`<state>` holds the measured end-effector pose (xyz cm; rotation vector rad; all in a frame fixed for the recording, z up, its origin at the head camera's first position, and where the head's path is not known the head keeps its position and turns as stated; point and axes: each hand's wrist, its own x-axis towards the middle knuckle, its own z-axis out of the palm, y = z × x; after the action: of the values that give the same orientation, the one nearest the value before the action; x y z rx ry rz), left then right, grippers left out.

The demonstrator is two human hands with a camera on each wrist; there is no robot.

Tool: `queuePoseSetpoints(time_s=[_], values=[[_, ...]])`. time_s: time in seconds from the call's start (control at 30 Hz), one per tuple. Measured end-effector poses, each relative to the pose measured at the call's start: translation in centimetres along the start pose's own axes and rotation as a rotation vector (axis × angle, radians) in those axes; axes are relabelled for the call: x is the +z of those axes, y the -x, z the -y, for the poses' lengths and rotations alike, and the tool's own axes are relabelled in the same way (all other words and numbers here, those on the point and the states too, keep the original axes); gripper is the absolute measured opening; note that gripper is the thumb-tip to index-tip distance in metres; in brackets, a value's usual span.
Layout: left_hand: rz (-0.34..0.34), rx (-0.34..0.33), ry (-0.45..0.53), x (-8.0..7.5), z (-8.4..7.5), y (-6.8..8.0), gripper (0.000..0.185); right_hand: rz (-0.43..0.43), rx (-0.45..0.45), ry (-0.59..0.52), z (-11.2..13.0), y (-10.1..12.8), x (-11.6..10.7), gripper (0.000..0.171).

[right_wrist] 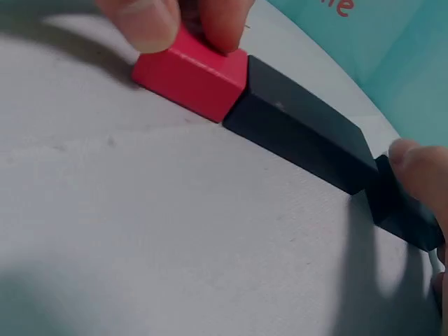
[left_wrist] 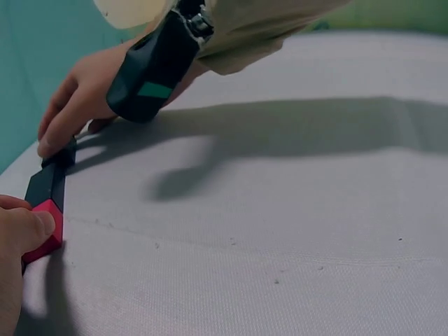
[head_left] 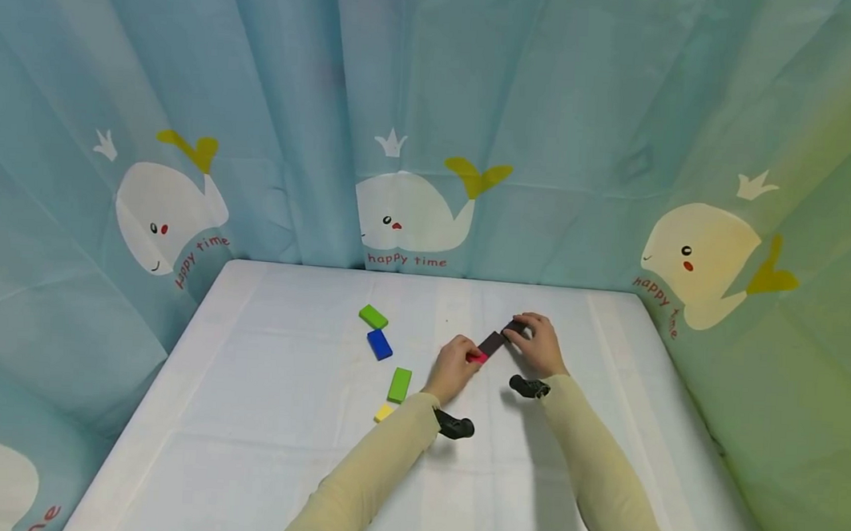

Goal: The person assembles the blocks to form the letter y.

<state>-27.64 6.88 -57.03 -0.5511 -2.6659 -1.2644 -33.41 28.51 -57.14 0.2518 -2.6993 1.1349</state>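
Left hand (head_left: pixel 454 369) low on the white worktop (head_left: pixel 259 417), fingers (right_wrist: pixel 147 21) curled narrow and pinching the red block (right_wrist: pixel 190 73) at the near end of a short row. Right hand (head_left: pixel 540 344) at the far end of that row, fingers (left_wrist: pixel 59 133) bent down over the small black block (right_wrist: pixel 402 210), fingertips pressed on its top and side. Between the two, a longer black block (right_wrist: pixel 301 133), lying flat, one end touching the red block, the other end meeting the small black block at a slight angle. Three pieces end to end, running diagonally across the middle of the worktop, a little right of centre in the head view. Red block bright and matt, with sharp edges and a squarish end face; both black blocks dull and dark, the long one a plain flat bar. Dark wrist-worn cameras under both sleeves, just above the cloth. Off to the left of the left hand, well apart from the row: a green block (head_left: pixel 373 316) near the back, a blue block (head_left: pixel 380 344) just beside it, another green block (head_left: pixel 400 384) nearer, and a yellow block (head_left: pixel 384 412) beside the left sleeve. Pale blue whale-print curtain (head_left: pixel 432 137) around the worktop on three sides.
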Motion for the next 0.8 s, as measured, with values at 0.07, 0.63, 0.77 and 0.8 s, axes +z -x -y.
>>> queuePoseSetpoints(time_s=[0.07,0.63,0.77,0.8], values=[[-0.001,-0.002,-0.001,-0.01,0.01,-0.03,0.012,-0.008,-0.006,-0.002,-0.01,0.18,0.12,0.043],[-0.007,-0.011,-0.002,0.01,-0.07,0.04,0.011,-0.038,-0.034,-0.012,-0.35,0.59,0.8,0.038],[-0.005,-0.015,0.006,-0.14,-0.33,0.15,0.012,-0.026,-0.028,-0.016,-0.24,0.84,0.7,0.038],[-0.005,-0.015,0.006,-0.17,-0.38,0.17,0.012,-0.024,-0.025,-0.021,-0.19,0.87,0.67,0.038]])
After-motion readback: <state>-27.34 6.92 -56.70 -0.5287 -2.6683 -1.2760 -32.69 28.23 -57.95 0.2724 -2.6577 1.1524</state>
